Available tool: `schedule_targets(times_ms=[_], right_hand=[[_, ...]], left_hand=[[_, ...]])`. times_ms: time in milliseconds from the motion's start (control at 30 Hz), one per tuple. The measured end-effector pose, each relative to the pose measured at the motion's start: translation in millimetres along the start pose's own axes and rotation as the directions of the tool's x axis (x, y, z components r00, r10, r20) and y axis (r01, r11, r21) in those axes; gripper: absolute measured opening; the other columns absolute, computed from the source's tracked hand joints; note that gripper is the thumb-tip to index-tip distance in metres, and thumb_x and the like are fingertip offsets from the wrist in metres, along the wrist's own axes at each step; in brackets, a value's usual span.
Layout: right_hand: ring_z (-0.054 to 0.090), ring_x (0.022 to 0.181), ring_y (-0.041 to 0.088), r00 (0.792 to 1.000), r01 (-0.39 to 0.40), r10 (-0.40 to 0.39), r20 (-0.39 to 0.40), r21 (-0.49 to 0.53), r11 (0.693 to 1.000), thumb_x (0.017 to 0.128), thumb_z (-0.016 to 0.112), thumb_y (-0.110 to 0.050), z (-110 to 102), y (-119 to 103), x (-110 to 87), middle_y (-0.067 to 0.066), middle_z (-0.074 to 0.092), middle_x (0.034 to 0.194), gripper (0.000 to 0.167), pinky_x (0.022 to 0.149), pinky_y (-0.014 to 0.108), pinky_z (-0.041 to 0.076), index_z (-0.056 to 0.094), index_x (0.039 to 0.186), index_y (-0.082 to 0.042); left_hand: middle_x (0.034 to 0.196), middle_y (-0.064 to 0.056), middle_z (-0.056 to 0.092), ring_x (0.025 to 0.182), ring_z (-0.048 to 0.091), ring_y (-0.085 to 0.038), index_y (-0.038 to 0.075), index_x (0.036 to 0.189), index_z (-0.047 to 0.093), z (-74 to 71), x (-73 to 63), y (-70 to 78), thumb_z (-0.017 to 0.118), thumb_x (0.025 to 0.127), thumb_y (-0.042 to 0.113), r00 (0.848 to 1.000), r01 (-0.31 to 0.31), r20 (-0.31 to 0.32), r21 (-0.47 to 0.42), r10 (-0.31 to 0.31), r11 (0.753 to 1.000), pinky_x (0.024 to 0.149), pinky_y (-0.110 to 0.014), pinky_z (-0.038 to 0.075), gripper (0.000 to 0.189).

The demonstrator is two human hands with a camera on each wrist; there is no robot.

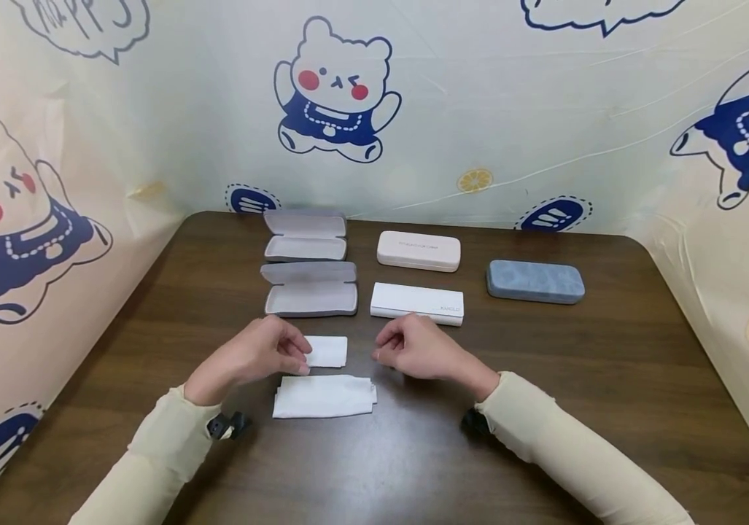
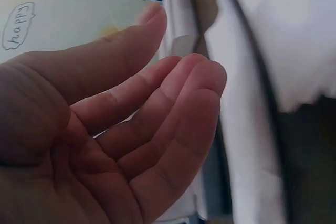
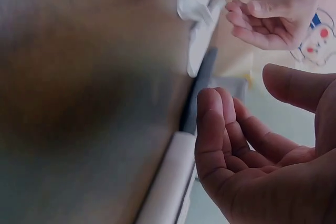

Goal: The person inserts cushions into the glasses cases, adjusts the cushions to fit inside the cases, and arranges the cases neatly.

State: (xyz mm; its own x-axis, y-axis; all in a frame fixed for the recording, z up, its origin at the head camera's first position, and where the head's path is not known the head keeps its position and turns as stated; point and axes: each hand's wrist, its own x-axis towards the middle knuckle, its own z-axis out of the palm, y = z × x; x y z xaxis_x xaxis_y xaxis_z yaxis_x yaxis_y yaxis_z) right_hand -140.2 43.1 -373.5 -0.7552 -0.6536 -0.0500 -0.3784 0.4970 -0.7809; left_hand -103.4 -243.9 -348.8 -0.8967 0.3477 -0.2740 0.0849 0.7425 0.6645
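Observation:
In the head view my left hand hovers at the left end of a small folded white cloth, covering part of it. Its fingers bend loosely, thumb apart from them, with nothing between in the left wrist view. Just below lies a larger folded white cloth. My right hand is over the table to the right of the cloths, close to the front of a white glasses case. The right wrist view shows its fingers relaxed and nothing held.
Two open grey glasses cases, one behind the other and nearer, stand at the back left of the brown table. A closed pale pink case sits behind the white one, and a blue case to the right.

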Motion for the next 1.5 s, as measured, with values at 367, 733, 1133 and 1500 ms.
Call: schedule_targets(times_ms=[367,733,1133,1500], right_hand=[[0.054,0.058,0.002,0.996,0.012,0.000,0.086,-0.145,0.989,0.088,0.077,-0.020,26.3,-5.8,0.5,-0.011,0.062,0.063,0.010,0.062,0.025,0.048,0.073,0.083,-0.013],[0.051,0.059,0.003,0.996,-0.008,0.028,0.083,-0.230,0.973,0.082,0.084,-0.027,37.9,-9.0,4.0,-0.012,0.056,0.061,0.019,0.061,0.023,0.045,0.070,0.077,-0.015],[0.050,0.059,0.010,0.997,0.022,-0.001,0.074,-0.277,0.961,0.080,0.080,-0.016,43.9,-6.6,4.4,-0.009,0.052,0.061,0.019,0.055,0.025,0.043,0.063,0.071,-0.016],[0.046,0.056,0.009,0.997,0.055,-0.042,0.062,-0.236,0.970,0.084,0.073,-0.009,43.0,-8.9,0.6,-0.008,0.050,0.059,0.019,0.053,0.026,0.040,0.060,0.071,-0.016]], left_hand=[[0.072,0.004,0.061,0.071,0.055,-0.015,0.008,0.087,0.075,11.5,-17.3,-24.0,0.095,0.065,0.009,0.998,0.048,-0.037,0.103,-0.045,0.994,0.066,-0.033,0.048,0.029],[0.067,0.002,0.057,0.066,0.052,-0.017,0.012,0.074,0.071,17.6,-16.8,-26.3,0.094,0.066,0.007,0.997,0.068,-0.040,0.104,-0.064,0.992,0.063,-0.034,0.046,0.025],[0.066,0.001,0.056,0.065,0.051,-0.018,0.012,0.072,0.067,16.0,-20.7,-23.0,0.088,0.075,0.004,0.999,0.038,-0.028,0.047,-0.037,0.998,0.060,-0.034,0.044,0.022],[0.072,0.001,0.059,0.070,0.054,-0.017,0.008,0.084,0.072,16.4,-22.4,-28.4,0.082,0.078,0.000,0.999,0.046,0.020,-0.028,-0.046,0.999,0.062,-0.033,0.046,0.014]])
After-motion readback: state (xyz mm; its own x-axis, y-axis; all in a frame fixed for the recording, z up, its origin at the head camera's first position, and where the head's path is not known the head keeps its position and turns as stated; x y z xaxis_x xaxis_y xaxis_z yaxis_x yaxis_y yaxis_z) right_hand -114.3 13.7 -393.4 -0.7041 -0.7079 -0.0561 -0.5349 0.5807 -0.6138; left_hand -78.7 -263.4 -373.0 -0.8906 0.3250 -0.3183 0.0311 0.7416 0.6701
